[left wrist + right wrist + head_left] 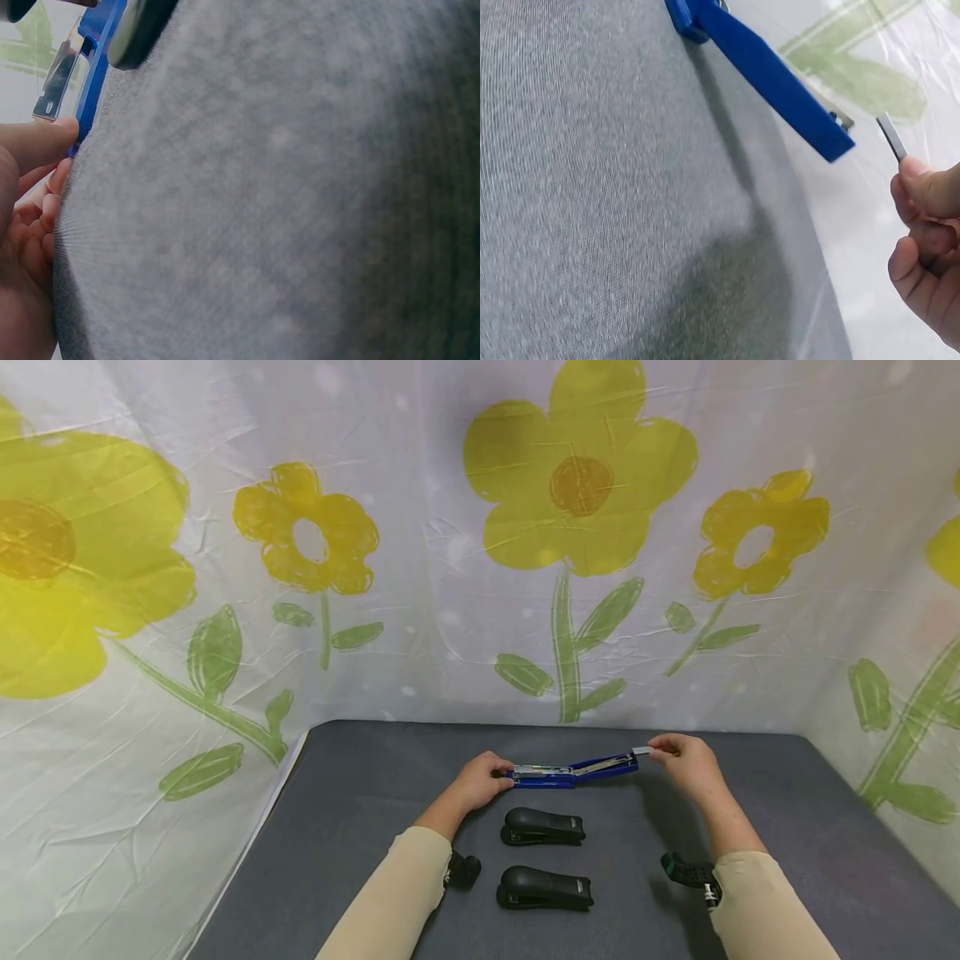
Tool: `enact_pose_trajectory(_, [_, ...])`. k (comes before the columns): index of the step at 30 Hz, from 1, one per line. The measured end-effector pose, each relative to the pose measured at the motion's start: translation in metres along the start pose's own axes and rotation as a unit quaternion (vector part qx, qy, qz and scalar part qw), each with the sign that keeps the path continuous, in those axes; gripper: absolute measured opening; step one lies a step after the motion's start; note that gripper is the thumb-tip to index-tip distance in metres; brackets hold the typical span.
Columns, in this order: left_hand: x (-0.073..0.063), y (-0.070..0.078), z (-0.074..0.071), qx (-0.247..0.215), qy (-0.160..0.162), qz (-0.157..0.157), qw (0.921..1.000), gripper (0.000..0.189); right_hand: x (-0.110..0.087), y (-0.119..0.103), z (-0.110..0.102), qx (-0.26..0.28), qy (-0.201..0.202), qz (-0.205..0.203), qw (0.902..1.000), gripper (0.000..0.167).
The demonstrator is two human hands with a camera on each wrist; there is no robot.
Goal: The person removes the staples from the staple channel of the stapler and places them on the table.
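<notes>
A blue stapler (545, 782) lies swung wide open on the table, its metal inside facing up and its right-hand part tilted upward. My left hand (477, 782) pinches its left end between thumb and fingers; in the left wrist view, the thumb presses on the blue edge (93, 94). Between the thumb and fingers of my right hand (688, 767) is a short strip of staples (891, 136). The right wrist view shows the strip just off the raised tip of the blue stapler (776, 79), with a gap between them.
Two black staplers, one (543, 827) behind the other (544, 889), lie on the dark grey table (360, 843) nearer to me. Behind the table's far edge hangs a white curtain (420, 677) printed with yellow flowers.
</notes>
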State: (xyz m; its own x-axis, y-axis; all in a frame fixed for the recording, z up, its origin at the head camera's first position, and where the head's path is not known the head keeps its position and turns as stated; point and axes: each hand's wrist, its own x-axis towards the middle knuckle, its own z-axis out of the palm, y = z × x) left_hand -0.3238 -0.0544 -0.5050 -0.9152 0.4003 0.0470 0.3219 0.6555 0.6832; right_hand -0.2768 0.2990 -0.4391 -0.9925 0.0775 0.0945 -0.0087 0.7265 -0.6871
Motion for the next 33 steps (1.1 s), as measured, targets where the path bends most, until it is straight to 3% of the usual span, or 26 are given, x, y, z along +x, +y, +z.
enact_pose_trajectory(12, [0.0,0.001,-0.001,0.009,0.003,0.008,0.9999,0.027,-0.002,0.019,-0.001,0.001,0.014,0.027,0.9995,0.027])
enact_pose_trajectory(19, [0.001,0.0,0.001,0.007,0.002,0.001,1.0,0.028,-0.004,0.03,-0.001,-0.002,-0.002,0.044,0.999,0.029])
enact_pose_trajectory(33, [0.0,-0.001,0.0,0.007,0.001,0.007,1.0,0.027,-0.007,0.049,0.017,-0.007,-0.013,0.069,0.9975,0.029])
